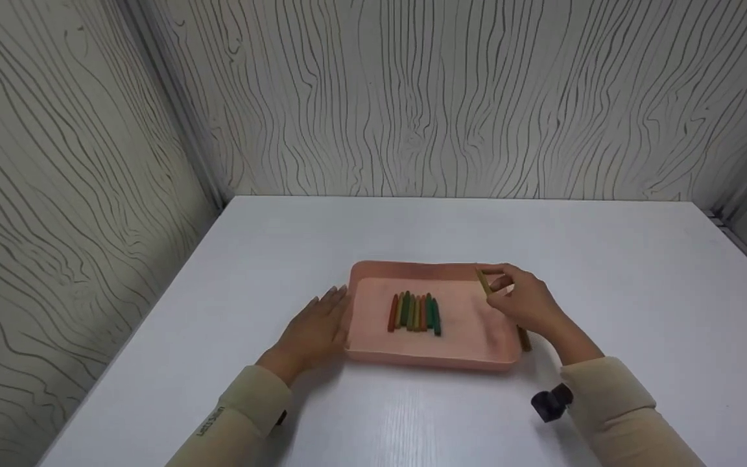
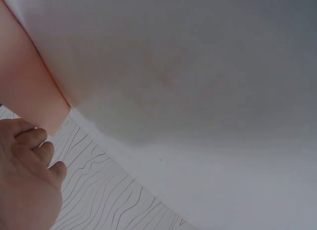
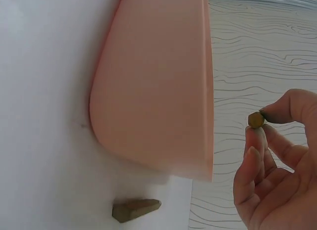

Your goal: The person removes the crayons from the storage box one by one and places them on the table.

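A shallow pink tray (image 1: 425, 358) lies on the white table. Inside it a row of several crayons (image 1: 415, 312) in red, yellow-brown, orange and green lies side by side. My right hand (image 1: 529, 301) pinches a yellow-brown crayon (image 3: 256, 120) between thumb and fingertips, above the tray's right side. Another brownish crayon (image 3: 134, 209) lies on the table just outside the tray's right wall, partly hidden by the hand in the head view. My left hand (image 1: 314, 327) rests at the tray's left side, its fingers extended along the wall.
The white table (image 1: 283, 233) reaches back to a panel (image 1: 412, 97) with a wood-grain pattern. A similar panel (image 1: 56, 194) stands along the left. A black wrist device (image 1: 552, 402) sits at the right cuff.
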`<state>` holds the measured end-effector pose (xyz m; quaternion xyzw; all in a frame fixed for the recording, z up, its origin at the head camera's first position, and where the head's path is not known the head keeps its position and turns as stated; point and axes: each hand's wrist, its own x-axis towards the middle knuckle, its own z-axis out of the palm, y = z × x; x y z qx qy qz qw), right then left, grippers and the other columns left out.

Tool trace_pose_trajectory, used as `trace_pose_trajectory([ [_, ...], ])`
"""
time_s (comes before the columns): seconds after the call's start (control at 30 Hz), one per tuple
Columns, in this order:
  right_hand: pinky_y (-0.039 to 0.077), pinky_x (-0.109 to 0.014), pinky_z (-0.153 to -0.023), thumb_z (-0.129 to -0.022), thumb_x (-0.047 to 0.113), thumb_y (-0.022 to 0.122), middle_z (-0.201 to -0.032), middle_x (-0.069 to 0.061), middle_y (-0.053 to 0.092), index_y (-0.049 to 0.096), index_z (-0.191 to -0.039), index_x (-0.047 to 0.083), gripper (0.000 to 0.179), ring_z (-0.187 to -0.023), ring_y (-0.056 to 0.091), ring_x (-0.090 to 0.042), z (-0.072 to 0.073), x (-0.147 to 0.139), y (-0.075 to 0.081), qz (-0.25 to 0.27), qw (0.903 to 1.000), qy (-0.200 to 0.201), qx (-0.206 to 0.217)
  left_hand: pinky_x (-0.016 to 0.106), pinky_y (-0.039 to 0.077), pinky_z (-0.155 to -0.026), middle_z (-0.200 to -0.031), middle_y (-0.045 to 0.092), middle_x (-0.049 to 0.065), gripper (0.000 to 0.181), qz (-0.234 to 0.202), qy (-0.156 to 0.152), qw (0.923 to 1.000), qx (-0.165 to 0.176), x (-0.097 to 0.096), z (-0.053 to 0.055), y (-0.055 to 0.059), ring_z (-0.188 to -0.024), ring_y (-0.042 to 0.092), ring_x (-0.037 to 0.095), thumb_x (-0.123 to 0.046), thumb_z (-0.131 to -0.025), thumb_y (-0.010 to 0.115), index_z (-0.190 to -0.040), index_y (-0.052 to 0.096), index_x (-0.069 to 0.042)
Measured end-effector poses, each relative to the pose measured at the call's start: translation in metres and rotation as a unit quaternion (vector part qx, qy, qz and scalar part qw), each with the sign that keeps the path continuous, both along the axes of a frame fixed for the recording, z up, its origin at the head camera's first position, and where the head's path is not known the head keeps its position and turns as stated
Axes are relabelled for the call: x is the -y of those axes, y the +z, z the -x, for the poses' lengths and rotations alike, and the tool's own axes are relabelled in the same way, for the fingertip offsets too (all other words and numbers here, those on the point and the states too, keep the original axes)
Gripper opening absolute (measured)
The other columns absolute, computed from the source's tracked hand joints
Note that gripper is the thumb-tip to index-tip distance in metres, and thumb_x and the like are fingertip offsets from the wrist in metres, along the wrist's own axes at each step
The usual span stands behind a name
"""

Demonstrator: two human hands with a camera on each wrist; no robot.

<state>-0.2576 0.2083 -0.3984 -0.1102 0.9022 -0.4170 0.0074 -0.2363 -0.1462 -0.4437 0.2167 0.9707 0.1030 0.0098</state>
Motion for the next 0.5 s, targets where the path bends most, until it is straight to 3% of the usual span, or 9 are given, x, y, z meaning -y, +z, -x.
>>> trace_pose_trajectory([
  [0.2, 0.044, -0.031, -0.057, -0.089, 0.007, 0.060, -0.108, -0.019, 0.060, 0.050, -0.135, 0.001, 0.047, -0.078, 0.065, -0.026, -0.001, -0.020, -0.001, -0.013, 0.9998, -0.017, 0.004, 0.040, 0.014, -0.115, -0.156, 0.021, 0.008, 0.053, -0.007, 0.006, 0.9999, 0.006, -0.001, -0.001, 0.000, -0.143, 0.015, 0.024, -0.029, -0.104, 0.026, -0.150, 0.025, -0.003],
  [0.5, 0.042, -0.029, -0.055, -0.090, 0.010, 0.061, -0.107, -0.020, 0.061, 0.048, -0.134, -0.003, 0.048, -0.071, 0.058, -0.021, -0.005, -0.047, -0.012, -0.043, 0.9979, -0.047, 0.011, 0.042, 0.016, -0.115, -0.155, 0.023, 0.010, 0.052, -0.003, -0.006, 0.9999, -0.009, 0.000, -0.001, 0.001, -0.143, 0.017, 0.026, -0.025, -0.103, 0.031, -0.149, 0.026, -0.001],
])
